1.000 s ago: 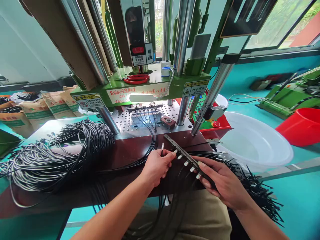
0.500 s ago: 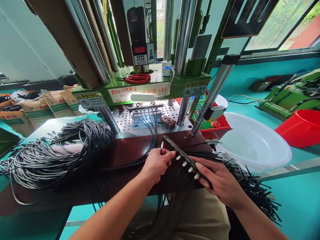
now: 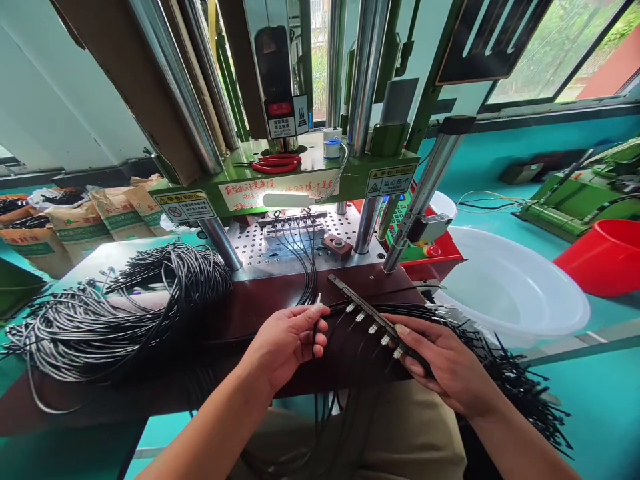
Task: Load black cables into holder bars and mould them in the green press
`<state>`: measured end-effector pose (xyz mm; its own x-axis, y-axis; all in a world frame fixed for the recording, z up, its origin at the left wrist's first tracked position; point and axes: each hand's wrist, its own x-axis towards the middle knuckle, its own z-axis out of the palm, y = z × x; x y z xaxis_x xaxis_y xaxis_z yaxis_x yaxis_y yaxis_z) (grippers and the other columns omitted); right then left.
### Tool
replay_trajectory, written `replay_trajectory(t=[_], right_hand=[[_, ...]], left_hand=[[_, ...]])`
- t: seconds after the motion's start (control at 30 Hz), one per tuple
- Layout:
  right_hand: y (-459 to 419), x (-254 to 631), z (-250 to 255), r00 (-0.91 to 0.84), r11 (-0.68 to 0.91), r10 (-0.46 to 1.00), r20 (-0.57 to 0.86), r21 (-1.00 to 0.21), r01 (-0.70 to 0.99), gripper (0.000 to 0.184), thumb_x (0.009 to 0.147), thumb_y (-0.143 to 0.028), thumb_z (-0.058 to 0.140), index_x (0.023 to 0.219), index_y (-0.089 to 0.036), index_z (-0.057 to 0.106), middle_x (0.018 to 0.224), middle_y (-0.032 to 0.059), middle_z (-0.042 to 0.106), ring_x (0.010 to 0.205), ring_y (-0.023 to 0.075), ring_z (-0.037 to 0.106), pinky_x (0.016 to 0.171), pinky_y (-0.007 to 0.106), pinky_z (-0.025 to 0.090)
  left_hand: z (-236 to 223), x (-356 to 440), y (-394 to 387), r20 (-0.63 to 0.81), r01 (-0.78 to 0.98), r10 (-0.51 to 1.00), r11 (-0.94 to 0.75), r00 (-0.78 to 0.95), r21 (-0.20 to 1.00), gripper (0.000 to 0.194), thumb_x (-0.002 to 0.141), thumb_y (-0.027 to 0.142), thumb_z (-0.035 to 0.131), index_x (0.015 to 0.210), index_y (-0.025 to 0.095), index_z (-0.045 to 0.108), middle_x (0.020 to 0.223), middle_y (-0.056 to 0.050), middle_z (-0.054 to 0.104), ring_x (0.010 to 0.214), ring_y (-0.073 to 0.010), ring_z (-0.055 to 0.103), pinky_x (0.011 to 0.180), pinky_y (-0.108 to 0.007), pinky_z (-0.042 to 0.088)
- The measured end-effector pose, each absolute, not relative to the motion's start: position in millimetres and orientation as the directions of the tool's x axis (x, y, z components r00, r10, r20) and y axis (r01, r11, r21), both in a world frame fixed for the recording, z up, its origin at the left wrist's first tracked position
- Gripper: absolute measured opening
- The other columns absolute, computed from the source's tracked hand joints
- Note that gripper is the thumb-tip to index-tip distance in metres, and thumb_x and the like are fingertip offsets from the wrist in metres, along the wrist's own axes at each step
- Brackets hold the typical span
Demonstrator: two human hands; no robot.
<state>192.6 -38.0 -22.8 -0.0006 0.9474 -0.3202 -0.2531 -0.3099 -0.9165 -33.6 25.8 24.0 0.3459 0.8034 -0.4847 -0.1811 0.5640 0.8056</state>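
Pinching cable tip in left hand, between thumb and fingers; gripping dark bar by near end in right hand, slanted over tabletop; could shed connectors along edge if tipped or tugged by hanging cables; might bend tip through over-tight pinch.

The near end of the dark bar is hidden in the right hand. Left of the bar, the left hand covers much of a pale-tipped cable, its end too small for me to make out. Below the bar, hanging cables blur into shadow. Beyond the bar, a white oblong hides some red handwriting, and the chrome columns are cut off above. Far right of the bar, a red bucket is cut short.
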Motion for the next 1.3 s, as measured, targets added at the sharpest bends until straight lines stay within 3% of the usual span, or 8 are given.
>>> replay_trajectory(t=[0.13,0.27,0.43,0.93,1.3], right_hand=[[-37,194,-23,-0.029,-0.332,0.942,-0.334,-0.917,-0.222,0.049,0.08,-0.044,0.066,0.123,-0.022,0.06,0.075,0.0033,0.058,0.045,0.0037,0.035,0.031,0.011,0.019],[-37,194,-21,-0.056,-0.33,0.944,-0.325,-0.922,-0.205,0.048,0.082,-0.043,0.064,0.126,-0.023,0.058,0.073,0.0018,0.056,0.046,0.0041,0.036,0.031,0.011,0.021],[-38,195,-21,-0.074,-0.318,0.948,-0.309,-0.928,-0.194,0.046,0.083,-0.042,0.063,0.126,-0.024,0.058,0.082,0.0045,0.06,0.046,0.0035,0.037,0.03,0.011,0.023],[-38,195,-22,-0.081,-0.328,0.944,-0.32,-0.94,-0.098,0.049,0.084,-0.046,0.061,0.127,-0.023,0.057,0.063,-0.0024,0.047,0.046,0.0057,0.034,0.031,0.014,0.025],[-37,195,-24,-0.129,-0.259,0.957,-0.26,-0.966,0.02,0.045,0.087,-0.045,0.057,0.125,-0.019,0.059,0.067,-0.0004,0.049,0.047,0.0045,0.034,0.039,0.018,0.019]], left_hand=[[10,-21,36,-0.358,0.208,0.891,0.308,0.278,0.928,0.02,0.079,0.031,0.062,0.069,0.014,0.061,0.057,0.001,0.054,0.038,-0.0063,0.045,0.032,-0.016,0.031],[-5,-10,41,-0.275,0.38,0.927,0.166,0.256,0.91,0.021,0.08,0.032,0.057,0.066,0.016,0.06,0.053,0.003,0.051,0.035,-0.0066,0.043,0.031,-0.016,0.028],[-11,-9,41,-0.274,0.391,0.929,0.162,0.251,0.906,0.021,0.079,0.035,0.058,0.072,0.016,0.063,0.055,0.002,0.052,0.036,-0.0074,0.045,0.031,-0.017,0.03],[-14,-9,42,-0.295,0.428,0.922,0.168,0.251,0.888,0.021,0.079,0.034,0.056,0.068,0.017,0.06,0.053,0.003,0.05,0.036,-0.0077,0.044,0.029,-0.016,0.031],[-11,-8,40,-0.279,0.417,0.926,0.155,0.256,0.895,0.027,0.082,0.035,0.054,0.062,0.018,0.056,0.047,0.005,0.045,0.031,-0.0057,0.039,0.03,-0.015,0.026]])
